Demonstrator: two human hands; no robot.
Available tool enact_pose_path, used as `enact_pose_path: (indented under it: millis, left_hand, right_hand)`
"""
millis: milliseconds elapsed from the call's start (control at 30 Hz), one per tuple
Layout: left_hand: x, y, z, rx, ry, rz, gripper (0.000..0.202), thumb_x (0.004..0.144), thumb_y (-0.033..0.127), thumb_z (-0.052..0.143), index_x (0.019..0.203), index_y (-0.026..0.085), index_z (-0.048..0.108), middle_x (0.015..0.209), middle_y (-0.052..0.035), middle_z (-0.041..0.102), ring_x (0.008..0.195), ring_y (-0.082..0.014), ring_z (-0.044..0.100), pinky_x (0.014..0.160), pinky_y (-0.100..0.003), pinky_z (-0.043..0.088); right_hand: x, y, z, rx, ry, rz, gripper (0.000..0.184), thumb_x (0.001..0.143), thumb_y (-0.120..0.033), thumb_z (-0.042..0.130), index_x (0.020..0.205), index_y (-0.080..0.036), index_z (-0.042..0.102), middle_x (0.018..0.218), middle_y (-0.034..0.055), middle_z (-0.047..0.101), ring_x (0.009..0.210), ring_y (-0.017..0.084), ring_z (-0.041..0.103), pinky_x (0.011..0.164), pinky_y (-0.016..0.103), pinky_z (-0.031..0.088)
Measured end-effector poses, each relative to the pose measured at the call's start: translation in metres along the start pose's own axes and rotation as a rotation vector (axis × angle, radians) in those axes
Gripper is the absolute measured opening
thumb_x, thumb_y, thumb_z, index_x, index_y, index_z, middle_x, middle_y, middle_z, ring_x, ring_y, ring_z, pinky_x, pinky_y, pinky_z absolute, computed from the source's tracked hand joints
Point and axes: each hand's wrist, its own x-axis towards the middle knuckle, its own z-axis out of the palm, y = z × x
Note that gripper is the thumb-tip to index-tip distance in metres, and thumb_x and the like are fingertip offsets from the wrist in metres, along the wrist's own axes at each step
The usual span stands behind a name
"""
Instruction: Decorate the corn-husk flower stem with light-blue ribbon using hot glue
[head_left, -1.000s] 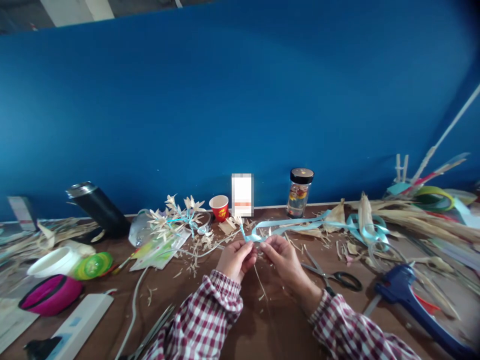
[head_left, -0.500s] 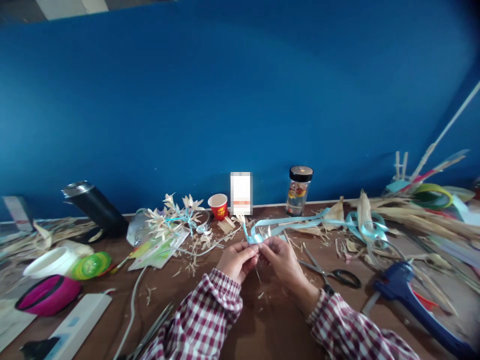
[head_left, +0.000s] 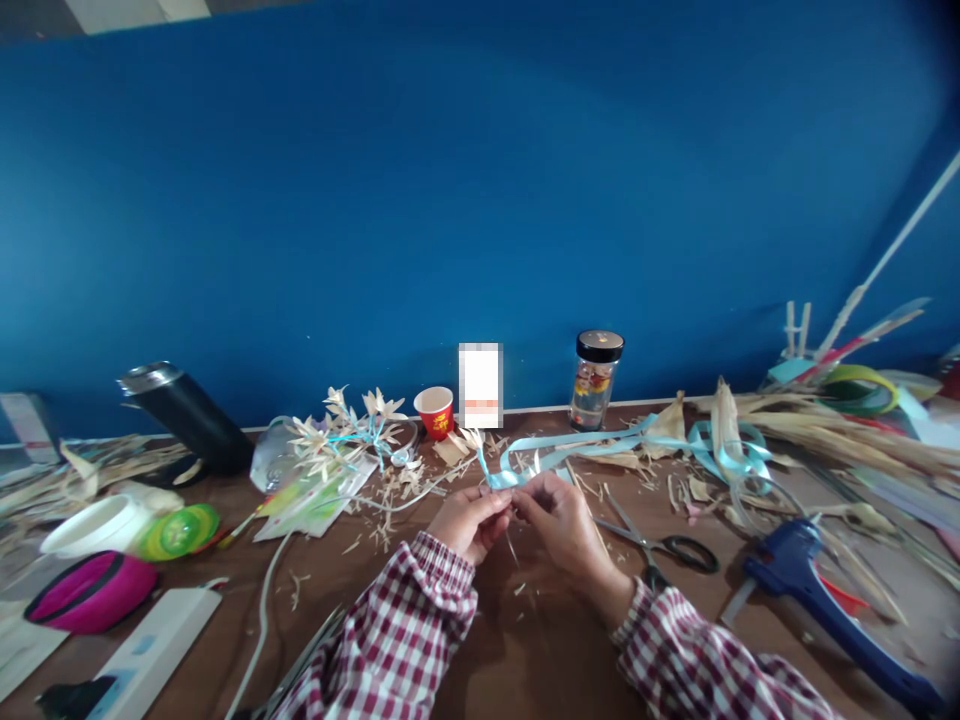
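My left hand and my right hand meet fingertip to fingertip above the table. Both are closed in a pinch on a light blue ribbon, which loops up from my fingers and runs off to the right. Its far part lies coiled among dried husks. A thin stem wrapped in the same blue, topped by a pale husk flower, rises from the pinch, and a thin end hangs below my fingers. Just where the ribbon meets the stem is partly hidden by my fingertips.
Scissors and a blue glue gun lie right. Behind stand a red paper cup and a lidded glass jar. Finished husk flowers, a black flask, a white cable and a power strip are left.
Both hands stay pinched together on the ribbon, with only a small shift of the fingers. The whole view has drifted slightly; nothing has been let go.
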Motion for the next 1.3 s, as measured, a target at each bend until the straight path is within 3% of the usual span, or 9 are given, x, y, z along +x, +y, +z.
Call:
enact_pose_path:
  millis: [167,433,733,1100,1300]
  left_hand:
    - [0.003,-0.005,-0.002,-0.015,-0.013,0.025,0.016,0.081,0.004,0.057,0.068,0.007,0.067,0.055,-0.002,0.062,0.046,-0.0038,0.057,0.046,-0.01,0.05]
    - [0.007,-0.008,-0.005,-0.001,-0.034,0.046,0.004,0.07,0.003,0.07,0.072,0.006,0.07,0.056,-0.0007,0.063,0.046,-0.0026,0.057,0.045,-0.007,0.047]
    - [0.012,-0.013,-0.009,0.052,0.001,0.063,0.017,0.057,0.016,0.082,0.061,0.009,0.066,0.052,-0.0006,0.064,0.045,-0.005,0.058,0.043,-0.01,0.046]
    - [0.007,-0.009,-0.003,0.033,0.008,0.061,0.01,0.075,0.01,0.067,0.064,0.009,0.067,0.053,-0.0003,0.062,0.047,-0.0043,0.056,0.047,-0.01,0.048]
    - [0.008,-0.01,-0.003,0.018,0.038,0.06,0.014,0.075,0.022,0.069,0.068,0.009,0.067,0.054,-0.0004,0.06,0.045,-0.0038,0.054,0.045,-0.011,0.048]
  right_hand:
    - [0.003,0.004,0.0,0.045,-0.009,0.014,0.02,0.069,-0.03,0.07,0.062,-0.017,0.057,0.057,-0.0032,0.053,0.056,0.011,0.045,0.053,0.023,0.035]
    - [0.008,0.017,0.002,0.28,-0.089,0.203,0.033,0.064,-0.045,0.072,0.061,-0.017,0.054,0.051,-0.0034,0.052,0.047,0.008,0.044,0.046,0.022,0.034]
    - [0.002,0.013,0.004,0.411,-0.118,0.315,0.03,0.063,-0.036,0.074,0.059,-0.016,0.052,0.053,-0.0043,0.053,0.046,0.006,0.043,0.046,0.019,0.035]
    - [0.006,0.015,0.003,0.277,-0.094,0.21,0.032,0.064,-0.042,0.072,0.063,-0.017,0.052,0.055,-0.0041,0.053,0.049,0.008,0.045,0.047,0.021,0.035]
    - [0.004,0.014,0.003,0.124,-0.064,0.114,0.026,0.069,-0.038,0.067,0.065,-0.017,0.053,0.058,-0.0019,0.055,0.053,0.011,0.047,0.05,0.024,0.038]
